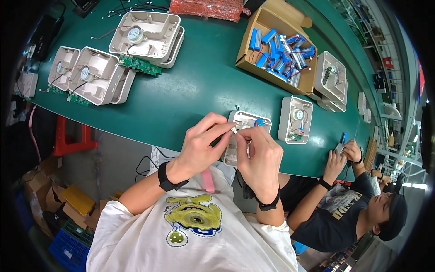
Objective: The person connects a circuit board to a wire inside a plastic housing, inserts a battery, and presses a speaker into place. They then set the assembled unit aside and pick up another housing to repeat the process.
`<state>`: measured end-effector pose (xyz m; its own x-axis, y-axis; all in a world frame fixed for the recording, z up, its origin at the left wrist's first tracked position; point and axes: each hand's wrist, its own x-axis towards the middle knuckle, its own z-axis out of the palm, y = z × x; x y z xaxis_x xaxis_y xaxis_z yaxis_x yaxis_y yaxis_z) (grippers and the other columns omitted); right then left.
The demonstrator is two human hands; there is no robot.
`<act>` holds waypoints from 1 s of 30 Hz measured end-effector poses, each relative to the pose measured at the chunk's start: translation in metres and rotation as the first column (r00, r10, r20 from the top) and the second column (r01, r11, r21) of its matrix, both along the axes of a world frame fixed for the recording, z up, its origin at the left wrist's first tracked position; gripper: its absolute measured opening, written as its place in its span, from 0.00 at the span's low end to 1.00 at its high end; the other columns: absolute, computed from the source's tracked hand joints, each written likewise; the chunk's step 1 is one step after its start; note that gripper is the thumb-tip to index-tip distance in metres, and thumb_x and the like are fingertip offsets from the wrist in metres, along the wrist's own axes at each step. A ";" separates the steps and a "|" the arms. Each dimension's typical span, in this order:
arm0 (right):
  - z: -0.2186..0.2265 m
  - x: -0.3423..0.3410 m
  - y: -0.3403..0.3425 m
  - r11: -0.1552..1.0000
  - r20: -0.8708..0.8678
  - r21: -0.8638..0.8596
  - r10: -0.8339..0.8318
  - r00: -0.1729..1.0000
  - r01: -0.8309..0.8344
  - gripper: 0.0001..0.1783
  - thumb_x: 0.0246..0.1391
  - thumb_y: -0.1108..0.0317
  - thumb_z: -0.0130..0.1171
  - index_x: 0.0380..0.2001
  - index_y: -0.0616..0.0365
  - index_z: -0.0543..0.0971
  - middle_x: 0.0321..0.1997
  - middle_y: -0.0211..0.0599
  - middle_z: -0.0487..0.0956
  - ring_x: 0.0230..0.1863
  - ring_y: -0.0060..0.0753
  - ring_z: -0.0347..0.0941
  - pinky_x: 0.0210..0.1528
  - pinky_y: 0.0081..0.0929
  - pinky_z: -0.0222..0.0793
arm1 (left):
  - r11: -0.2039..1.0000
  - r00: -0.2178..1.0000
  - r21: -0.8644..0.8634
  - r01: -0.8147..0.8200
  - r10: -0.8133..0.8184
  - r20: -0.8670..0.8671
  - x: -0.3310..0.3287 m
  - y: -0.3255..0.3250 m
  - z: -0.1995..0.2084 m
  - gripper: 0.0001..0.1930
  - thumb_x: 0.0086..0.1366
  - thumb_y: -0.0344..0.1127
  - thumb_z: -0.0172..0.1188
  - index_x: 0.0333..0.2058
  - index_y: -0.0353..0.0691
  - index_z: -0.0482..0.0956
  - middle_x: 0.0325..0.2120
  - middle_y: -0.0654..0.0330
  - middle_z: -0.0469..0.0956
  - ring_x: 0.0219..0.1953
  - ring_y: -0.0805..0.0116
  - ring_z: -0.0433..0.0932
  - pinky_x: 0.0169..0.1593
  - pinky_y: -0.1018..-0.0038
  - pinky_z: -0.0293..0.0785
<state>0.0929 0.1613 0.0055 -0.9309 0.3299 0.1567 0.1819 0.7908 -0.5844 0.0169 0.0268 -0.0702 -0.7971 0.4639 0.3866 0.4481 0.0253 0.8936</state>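
On the green bench (195,86), a cardboard box of blue batteries (278,50) sits within reach above the white plastic shell (242,131) at its near edge, where both hands, left (199,145) and right (260,158), pinch a small white connector (234,130) together, steadying it over the shell.

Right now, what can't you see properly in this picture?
Head view only:
- The small white connector pinched by the left hand: too small to make out.
- The open white housing: its lower half is hidden behind both hands; the right hand covers most.
- The co-worker's part: tiny, bent by the fisheye rim.
- Battery box wiring: too tangled to trace.
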 end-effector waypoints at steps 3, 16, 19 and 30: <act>-0.001 -0.002 0.000 0.999 0.011 -0.035 -0.013 1.000 0.014 0.04 0.55 0.79 0.69 0.32 0.62 0.82 0.27 0.35 0.79 0.17 0.27 0.66 0.23 0.29 0.61 | 0.999 0.997 -0.008 -0.037 0.036 -0.070 0.000 0.001 0.000 0.14 0.60 0.16 0.69 0.46 0.30 0.87 0.39 0.55 0.80 0.33 0.62 0.83 0.35 0.70 0.81; -0.012 -0.002 -0.001 0.996 -0.026 -0.077 -0.037 0.999 0.035 0.04 0.56 0.81 0.68 0.32 0.65 0.81 0.27 0.40 0.78 0.19 0.32 0.70 0.25 0.31 0.65 | 0.997 0.989 -0.009 -0.080 0.079 -0.123 0.004 0.005 -0.004 0.16 0.56 0.16 0.72 0.44 0.31 0.88 0.35 0.55 0.82 0.32 0.61 0.82 0.34 0.70 0.79; -0.017 -0.001 -0.001 0.997 -0.057 -0.077 -0.033 0.998 0.029 0.04 0.55 0.82 0.68 0.32 0.65 0.81 0.27 0.41 0.79 0.20 0.33 0.71 0.25 0.31 0.66 | 0.998 0.987 -0.020 -0.061 0.057 -0.150 0.005 0.003 -0.006 0.16 0.55 0.16 0.72 0.43 0.30 0.88 0.35 0.54 0.82 0.31 0.60 0.82 0.33 0.70 0.78; 0.019 0.025 0.027 0.997 0.015 0.076 -0.019 1.000 0.017 0.32 0.47 0.75 0.78 0.57 0.62 0.77 0.54 0.47 0.79 0.47 0.48 0.78 0.47 0.40 0.74 | 0.998 0.986 -0.054 0.016 -0.007 0.165 -0.009 0.001 0.013 0.13 0.60 0.17 0.69 0.44 0.34 0.87 0.31 0.60 0.78 0.27 0.73 0.79 0.31 0.76 0.76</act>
